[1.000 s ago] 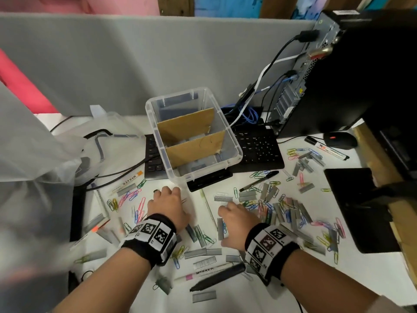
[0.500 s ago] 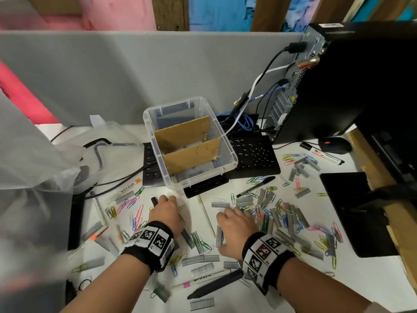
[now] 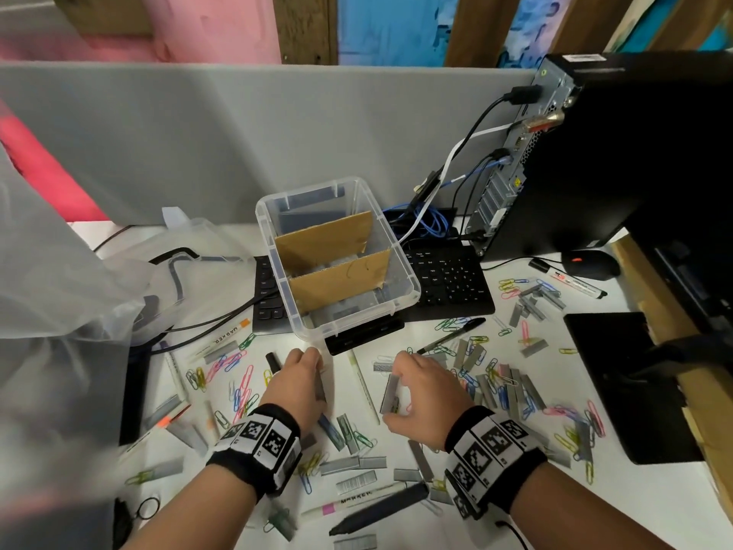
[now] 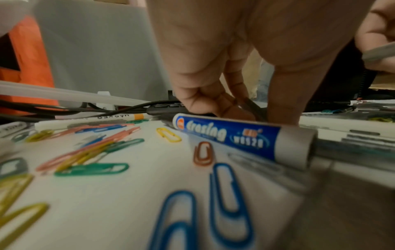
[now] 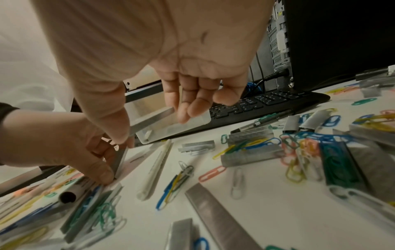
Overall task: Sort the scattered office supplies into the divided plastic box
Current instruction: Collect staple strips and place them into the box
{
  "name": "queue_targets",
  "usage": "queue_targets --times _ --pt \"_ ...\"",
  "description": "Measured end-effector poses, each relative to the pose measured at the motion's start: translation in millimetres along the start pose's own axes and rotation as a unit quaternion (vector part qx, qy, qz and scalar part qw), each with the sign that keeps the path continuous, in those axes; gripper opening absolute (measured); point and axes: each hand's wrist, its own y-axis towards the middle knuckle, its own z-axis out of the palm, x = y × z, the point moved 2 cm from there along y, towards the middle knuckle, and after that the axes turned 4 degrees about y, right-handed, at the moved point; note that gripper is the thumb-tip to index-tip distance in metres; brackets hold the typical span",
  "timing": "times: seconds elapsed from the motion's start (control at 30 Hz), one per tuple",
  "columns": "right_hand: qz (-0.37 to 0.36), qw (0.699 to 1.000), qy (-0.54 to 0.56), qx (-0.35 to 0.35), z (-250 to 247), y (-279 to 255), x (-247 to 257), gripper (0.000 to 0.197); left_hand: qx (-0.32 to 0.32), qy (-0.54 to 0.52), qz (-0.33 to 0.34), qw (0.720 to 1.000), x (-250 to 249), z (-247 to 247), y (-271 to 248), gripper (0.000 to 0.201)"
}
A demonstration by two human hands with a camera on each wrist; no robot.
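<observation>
The clear plastic box (image 3: 412, 289) with two cardboard dividers (image 3: 337, 279) stands on the keyboard, just beyond both hands. My right hand (image 3: 400, 391) pinches a grey staple strip (image 3: 389, 394) end to end between thumb and fingers; the right wrist view shows this strip (image 5: 151, 119) lifted off the desk. My left hand (image 3: 313, 365) pinches another staple strip (image 3: 319, 385), standing on edge on the desk (image 5: 120, 159). A blue-labelled marker (image 4: 230, 137) lies under the left palm. Coloured paper clips (image 3: 234, 367), staple strips (image 3: 515, 391) and pens lie scattered around.
A black keyboard (image 3: 452, 279) lies under and behind the box. A computer tower (image 3: 595, 160) with cables stands at the back right, with a mouse (image 3: 591, 264) and black pad (image 3: 618, 375) on the right. A translucent plastic bag (image 3: 59, 279) fills the left side.
The right hand has picked a staple strip up off the desk. The left hand moved slightly toward the box and closed its fingers on another strip.
</observation>
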Motion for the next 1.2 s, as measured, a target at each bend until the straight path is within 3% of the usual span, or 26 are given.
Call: queue_targets --times 0.3,0.4,0.67,0.9,1.2 --pt "-0.05 0.996 0.075 0.012 -3 -6 12 0.046 -0.061 -0.064 0.044 0.995 8 -3 -13 0.023" --pt "-0.068 0.993 0.093 0.008 -5 -7 17 0.047 -0.087 -0.136 0.07 0.984 4 -8 -23 0.02" --pt "-0.107 0.987 0.115 -0.02 -10 -8 27 0.051 -0.006 -0.411 0.057 0.91 -12 -22 -40 0.021" --pt "-0.116 0.985 0.124 -0.027 -13 -7 31 0.051 -0.009 -0.442 0.068 0.894 -25 -31 -44 0.017" --pt "-0.113 0.985 0.13 -0.022 -13 -6 34 0.051 -0.014 -0.413 0.063 0.908 -22 -32 -39 0.015"
